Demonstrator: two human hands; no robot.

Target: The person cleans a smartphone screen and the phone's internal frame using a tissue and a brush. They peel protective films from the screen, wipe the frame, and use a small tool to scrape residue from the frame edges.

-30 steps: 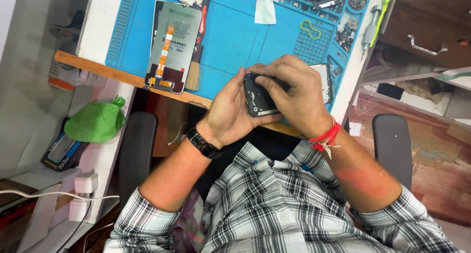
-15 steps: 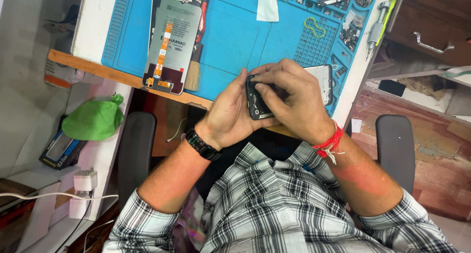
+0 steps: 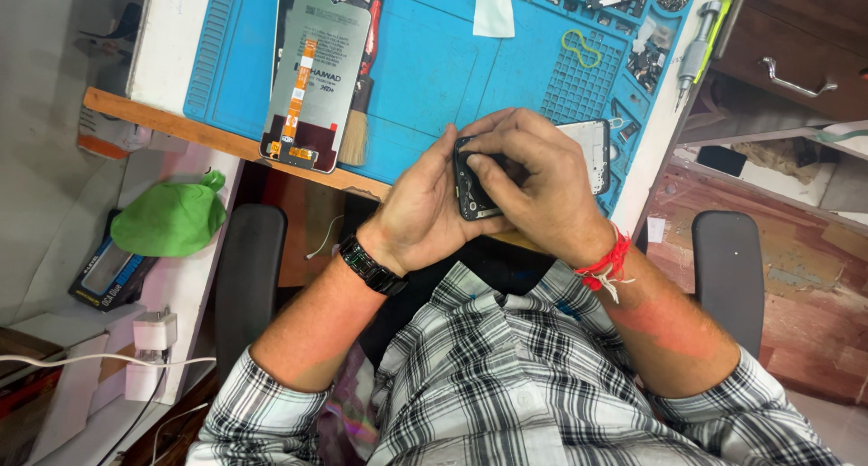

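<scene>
Where the blue mat [image 3: 434, 68] has small trays [image 3: 646, 59], tiny parts lie inside. Both hands, left hand [image 3: 420, 213] and right hand [image 3: 533, 190], pinch a dark phone [image 3: 475, 195] with fingers pressed on its edges.

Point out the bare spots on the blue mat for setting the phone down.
Bare blue mat lies between the brush and the green loop, above both hands. The parts trays at the far right corner are crowded.

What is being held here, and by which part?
A black phone frame, gripped at its near end by the left hand and right hand together.
</scene>
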